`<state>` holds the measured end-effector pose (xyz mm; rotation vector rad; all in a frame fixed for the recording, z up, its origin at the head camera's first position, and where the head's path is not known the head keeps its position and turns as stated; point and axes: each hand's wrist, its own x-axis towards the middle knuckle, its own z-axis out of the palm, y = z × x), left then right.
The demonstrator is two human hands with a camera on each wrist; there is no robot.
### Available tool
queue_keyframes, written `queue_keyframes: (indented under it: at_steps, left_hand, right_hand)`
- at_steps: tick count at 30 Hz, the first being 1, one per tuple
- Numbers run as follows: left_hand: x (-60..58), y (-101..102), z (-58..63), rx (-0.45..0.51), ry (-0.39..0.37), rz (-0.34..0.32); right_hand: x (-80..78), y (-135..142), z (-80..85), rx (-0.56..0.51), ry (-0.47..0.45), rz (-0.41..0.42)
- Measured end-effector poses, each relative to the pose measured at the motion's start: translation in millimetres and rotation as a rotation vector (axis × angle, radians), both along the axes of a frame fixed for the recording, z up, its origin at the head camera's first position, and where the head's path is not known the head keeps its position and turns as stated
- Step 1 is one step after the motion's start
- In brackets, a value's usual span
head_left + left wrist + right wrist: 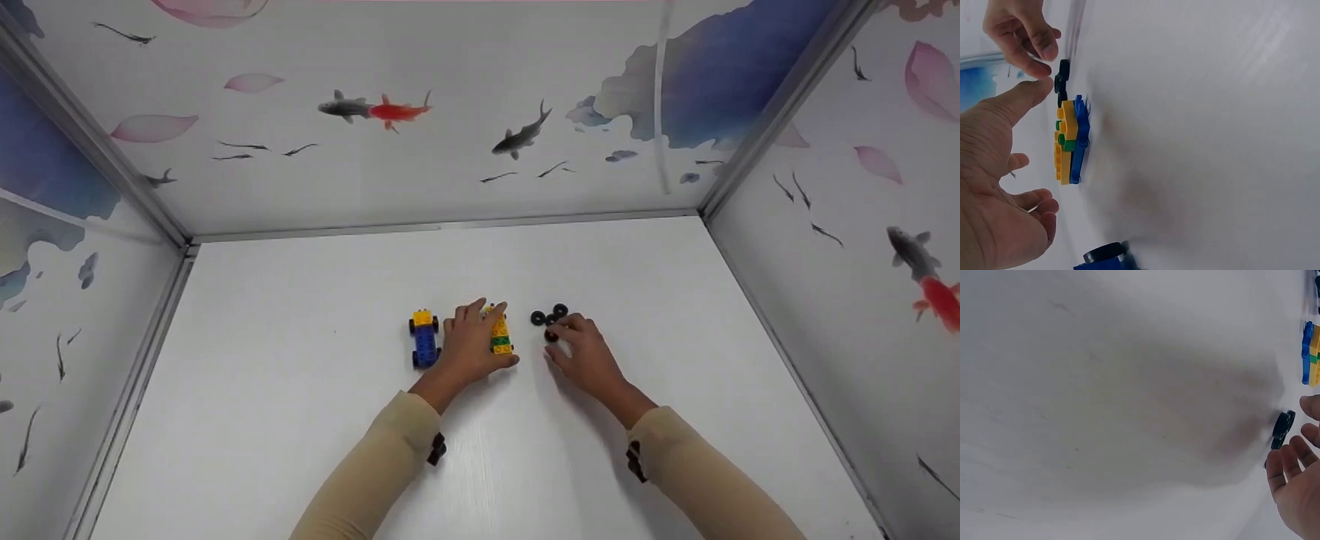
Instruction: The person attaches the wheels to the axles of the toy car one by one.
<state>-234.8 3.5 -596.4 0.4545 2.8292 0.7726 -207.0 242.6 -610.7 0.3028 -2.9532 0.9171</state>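
My left hand (469,346) hovers with spread fingers over a toy car body of yellow and green building blocks (501,343). In the left wrist view this car body (1065,143) shows a blue base without wheels, and the fingers stand apart from it. My right hand (590,361) reaches over several small black toy wheels (538,318), its thumb and fingers parted around the nearest one. The right wrist view shows the wheels (1281,426) lying just beyond the loosely bent fingertips, with nothing pinched between them.
A blue and yellow toy car (424,346) with black wheels stands left of my left hand. Everything lies on a white table (300,420). Printed panels with fish and petals wall it in at the back (450,180), left and right.
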Motion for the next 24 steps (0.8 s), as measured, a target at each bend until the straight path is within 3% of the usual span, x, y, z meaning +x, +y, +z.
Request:
queue_keyframes:
  at_steps: [9, 24]
  left_hand:
    - [1.2, 7, -4.0, 0.023, -0.002, 0.0]
    - [-0.3, 13, -14.4, 0.046, 0.014, 0.056]
  right_hand:
    - [-3.0, 0, -2.7, 0.027, 0.001, -0.009]
    - [-8.5, -5, -2.9, 0.05, -0.009, -0.024]
